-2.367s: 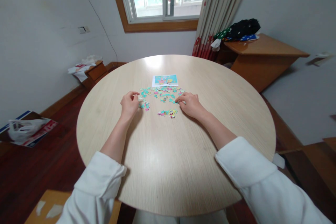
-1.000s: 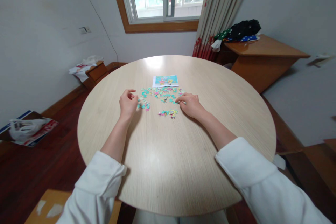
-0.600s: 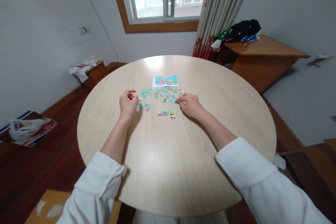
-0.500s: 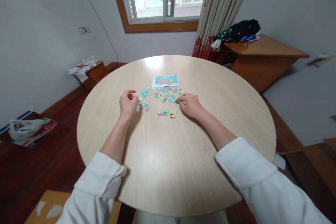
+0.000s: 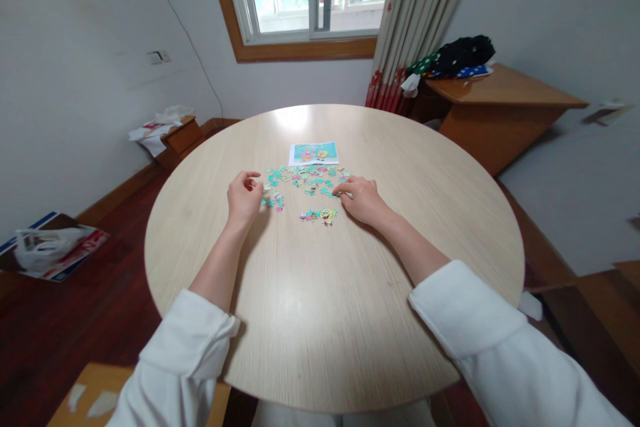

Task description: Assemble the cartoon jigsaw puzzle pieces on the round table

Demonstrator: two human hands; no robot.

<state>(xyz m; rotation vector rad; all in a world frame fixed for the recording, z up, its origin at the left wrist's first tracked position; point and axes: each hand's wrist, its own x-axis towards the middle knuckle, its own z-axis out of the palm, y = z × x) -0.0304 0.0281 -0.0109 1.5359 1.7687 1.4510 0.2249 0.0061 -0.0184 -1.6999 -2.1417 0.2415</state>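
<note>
Loose jigsaw puzzle pieces [image 5: 295, 175], mostly turquoise with bits of pink and yellow, lie scattered on the round wooden table [image 5: 300, 320]. Nearer to me is a small joined strip of puzzle [image 5: 319, 215] with a yellow cartoon figure at its right end. My left hand [image 5: 244, 199] rests at the left edge of the pieces, fingers loosely curled and apart, with nothing visible in them. On the right, my right hand [image 5: 361, 199] reaches its fingertips down to the pieces at that edge, fingers apart. Whether a piece lies under those fingertips is hard to see.
Behind the pieces lies a reference picture card [image 5: 315, 153] with cartoon figures. A wooden desk [image 5: 505, 90] holding dark clothes [image 5: 463, 57] stands beyond the table at right. A small wooden cabinet [image 5: 183, 140] stands at left, and a plastic bag [image 5: 50, 245] lies on the floor.
The view has shifted very slightly. Both hands and the puzzle pieces otherwise look the same as before.
</note>
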